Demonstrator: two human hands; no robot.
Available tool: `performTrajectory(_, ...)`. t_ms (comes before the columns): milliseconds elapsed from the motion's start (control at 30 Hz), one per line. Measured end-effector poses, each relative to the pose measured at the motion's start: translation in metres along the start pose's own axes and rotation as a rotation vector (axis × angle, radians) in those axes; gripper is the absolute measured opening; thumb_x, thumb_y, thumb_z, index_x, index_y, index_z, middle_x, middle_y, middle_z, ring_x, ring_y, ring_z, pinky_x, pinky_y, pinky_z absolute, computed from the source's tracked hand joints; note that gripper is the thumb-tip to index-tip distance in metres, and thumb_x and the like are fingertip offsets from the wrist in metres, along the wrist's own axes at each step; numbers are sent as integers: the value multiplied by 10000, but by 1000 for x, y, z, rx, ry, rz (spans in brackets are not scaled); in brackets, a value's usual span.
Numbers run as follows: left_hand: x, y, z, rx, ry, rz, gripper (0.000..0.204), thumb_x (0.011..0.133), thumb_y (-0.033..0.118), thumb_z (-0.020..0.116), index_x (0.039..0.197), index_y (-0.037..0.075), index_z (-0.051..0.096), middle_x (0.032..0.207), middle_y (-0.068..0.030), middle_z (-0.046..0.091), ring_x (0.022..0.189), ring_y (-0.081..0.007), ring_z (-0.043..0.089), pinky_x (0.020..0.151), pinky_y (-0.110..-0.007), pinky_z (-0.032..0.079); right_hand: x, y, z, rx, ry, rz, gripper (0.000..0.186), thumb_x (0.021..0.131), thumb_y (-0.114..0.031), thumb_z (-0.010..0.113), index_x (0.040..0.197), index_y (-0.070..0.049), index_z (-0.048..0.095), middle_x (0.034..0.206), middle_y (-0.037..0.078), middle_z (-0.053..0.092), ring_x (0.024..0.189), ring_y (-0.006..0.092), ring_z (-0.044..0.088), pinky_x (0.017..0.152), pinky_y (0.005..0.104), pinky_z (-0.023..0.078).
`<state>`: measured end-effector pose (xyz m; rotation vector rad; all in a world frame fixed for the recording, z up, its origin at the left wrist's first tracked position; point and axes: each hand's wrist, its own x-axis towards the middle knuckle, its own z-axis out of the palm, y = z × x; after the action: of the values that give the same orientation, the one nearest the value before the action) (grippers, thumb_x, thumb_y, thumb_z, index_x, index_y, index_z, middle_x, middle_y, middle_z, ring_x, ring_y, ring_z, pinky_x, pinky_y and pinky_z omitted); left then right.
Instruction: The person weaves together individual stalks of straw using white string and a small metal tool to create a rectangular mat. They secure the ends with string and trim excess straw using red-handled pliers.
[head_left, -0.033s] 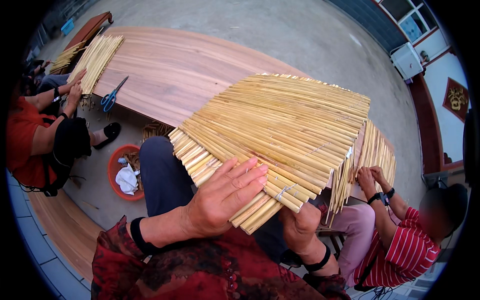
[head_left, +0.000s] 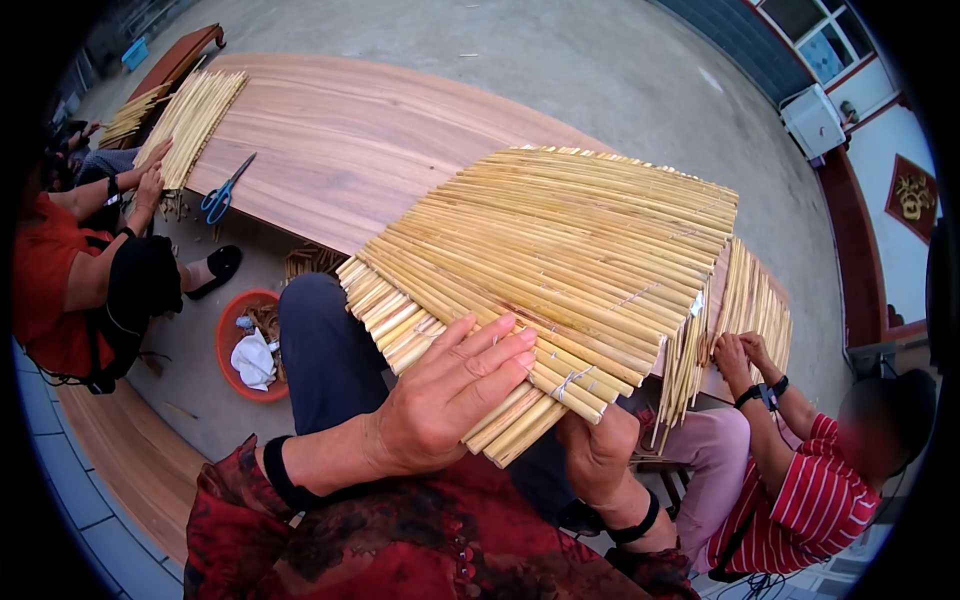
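Observation:
A mat of straw-coloured reed stalks (head_left: 560, 230), bound with thin white thread, spreads from my lap onto the table. Along its near edge another layer of stalks shows underneath, and a thread is knotted around the stalks at the near right corner. My left hand (head_left: 450, 390) lies across the near edge, fingers stretched flat over the stalks and its thumb hidden. At the near right corner my right hand (head_left: 603, 450) is closed on the mat from below, its fingers mostly out of sight behind the stalk ends.
On the wooden table (head_left: 330, 130) lie blue-handled scissors (head_left: 228, 190). An orange basin (head_left: 232, 375) holding a white cloth stands on the floor. Co-workers at left and right handle their own reed mats (head_left: 195, 120). A dark bench (head_left: 175, 60) stands at the far left.

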<state>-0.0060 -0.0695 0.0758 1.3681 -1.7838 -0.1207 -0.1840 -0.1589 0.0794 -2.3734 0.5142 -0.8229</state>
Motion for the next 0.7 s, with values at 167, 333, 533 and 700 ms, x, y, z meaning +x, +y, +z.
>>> performTrajectory(167, -2, 2, 7, -4, 18, -66, 381, 744, 39, 517, 1116, -38, 498, 1193, -194, 493, 1124, -346, 470, 928, -482, 343, -1, 3, 1, 52, 8, 110, 202, 837, 24, 490, 1007, 2, 596, 665, 46, 578, 521, 99, 512, 460, 218, 382)
performTrajectory(333, -1, 2, 12, -15, 4, -57, 375, 750, 31, 498, 1119, -37, 495, 1179, -196, 500, 1117, -348, 475, 930, -481, 343, -8, 9, 0, 77, 8, 139, 171, 863, -30, 490, 995, 4, 593, 612, 18, 545, 487, 85, 482, 436, 222, 370)
performTrajectory(533, -3, -2, 18, 6, -22, -52, 376, 756, 43, 490, 1124, -30, 493, 1185, -190, 496, 1118, -346, 473, 927, -488, 343, -17, 6, 0, 490, -6, 591, 154, 888, -94, 479, 932, 16, 577, 625, 36, 536, 508, 96, 498, 456, 221, 418)
performTrajectory(700, -6, -6, 18, 49, -59, -10, 374, 759, 55, 489, 1123, -29, 494, 1194, -190, 490, 1123, -352, 467, 920, -495, 343, -20, 13, 1, 601, -128, 609, 199, 859, -3, 415, 991, 17, 562, 639, 45, 558, 512, 104, 530, 483, 235, 439)
